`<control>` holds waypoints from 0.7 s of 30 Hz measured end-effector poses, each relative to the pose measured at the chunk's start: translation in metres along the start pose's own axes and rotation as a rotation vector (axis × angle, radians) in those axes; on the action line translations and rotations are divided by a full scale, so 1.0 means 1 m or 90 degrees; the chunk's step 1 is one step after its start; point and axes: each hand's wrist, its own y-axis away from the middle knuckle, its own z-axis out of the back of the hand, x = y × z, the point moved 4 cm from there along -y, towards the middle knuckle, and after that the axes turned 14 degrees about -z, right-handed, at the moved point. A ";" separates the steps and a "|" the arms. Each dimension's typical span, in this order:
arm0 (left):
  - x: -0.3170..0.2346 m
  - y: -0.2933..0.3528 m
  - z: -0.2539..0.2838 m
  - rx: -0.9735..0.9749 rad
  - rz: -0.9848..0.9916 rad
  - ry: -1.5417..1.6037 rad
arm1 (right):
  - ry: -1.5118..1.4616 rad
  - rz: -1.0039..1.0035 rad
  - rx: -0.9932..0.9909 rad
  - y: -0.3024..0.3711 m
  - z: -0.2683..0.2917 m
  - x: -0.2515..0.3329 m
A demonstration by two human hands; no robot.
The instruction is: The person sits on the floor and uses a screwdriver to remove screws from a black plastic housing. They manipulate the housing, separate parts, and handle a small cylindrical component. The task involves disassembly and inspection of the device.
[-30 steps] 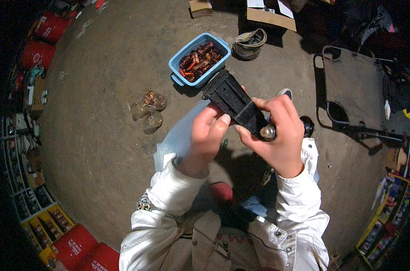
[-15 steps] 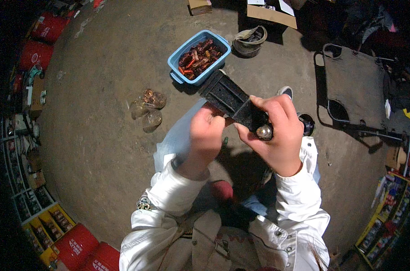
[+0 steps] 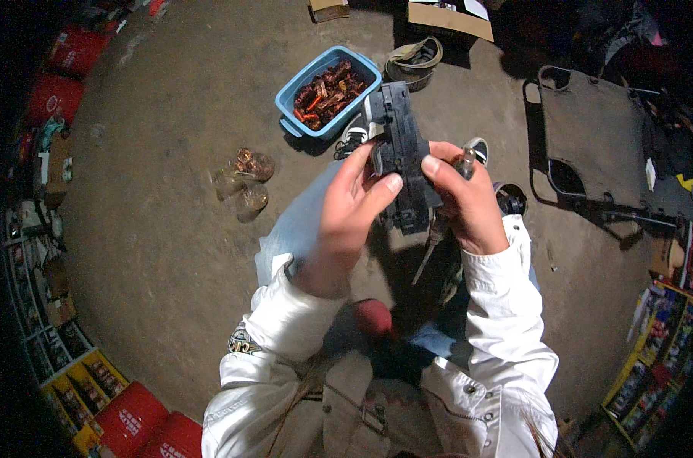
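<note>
Black, ridged: grips a plastic-looking part between left hand and right hand, seemingly for steadiness, with screwdriver tucked into the right (perhaps freeing that thumb).

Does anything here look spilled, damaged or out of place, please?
Nothing clearly spilled or damaged. Slightly odd: transparent packages with brownish contents lie loose on the brown concrete floor, outside the rectangular blue plastic tub.

Red box, lower left: white lettering, illegible. Red container, upper left: round white mark. Patch on left sleeve: pale letter-like marks, too small to read surely.
</note>
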 end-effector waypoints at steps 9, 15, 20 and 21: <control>0.023 0.005 0.029 -0.137 0.206 0.320 | -0.065 -0.089 0.048 -0.014 0.000 -0.021; 0.021 0.005 0.035 -0.136 0.191 0.430 | -0.026 -0.079 0.055 -0.024 -0.002 -0.029; 0.020 0.006 0.043 -0.207 0.197 0.398 | 0.041 -0.047 -0.013 -0.041 0.008 -0.044; 0.020 0.006 0.044 -0.214 0.196 0.406 | 0.034 -0.038 -0.014 -0.045 0.009 -0.049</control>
